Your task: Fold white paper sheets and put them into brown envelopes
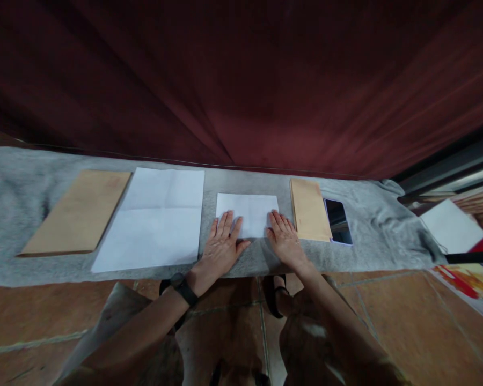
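A small folded white paper (247, 212) lies in the middle of a grey cloth (24, 187) spread on the floor. My left hand (221, 249) lies flat and open with its fingertips on the paper's lower left corner. My right hand (284, 240) lies flat and open too, its fingers on the paper's lower right corner. A black watch sits on my left wrist.
Left of the folded paper lies a large creased white sheet (156, 222), then a brown envelope (78, 212). To the right are a stack of brown envelopes (309, 215) and a phone (338, 221). Dark red curtain (241, 80) hangs behind. Tiled floor and my knees are below.
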